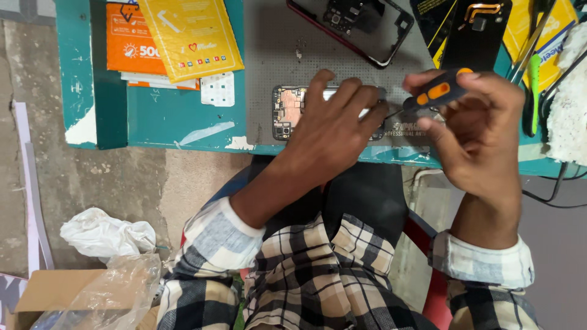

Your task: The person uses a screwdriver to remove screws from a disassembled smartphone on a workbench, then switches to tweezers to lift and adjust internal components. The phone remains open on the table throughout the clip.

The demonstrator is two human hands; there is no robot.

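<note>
Opened phone (290,110) on grey mat (269,55), teal bench (153,116)

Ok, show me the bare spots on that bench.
Free: grey mat between yellow packet and phone frame; teal top below the packets. Crowded: right edge, with tools, black cover, and both hands on the open phone.

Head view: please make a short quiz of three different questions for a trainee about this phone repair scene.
1. True or false: the left hand presses on the opened phone.
2. Which tool does the right hand hold? A: tweezers. B: a screwdriver with a black and orange handle. C: a brush.
3. Fill in: the phone lies on a grey ____ on the teal table.

Key: 1 true; 2 B; 3 mat.
</note>
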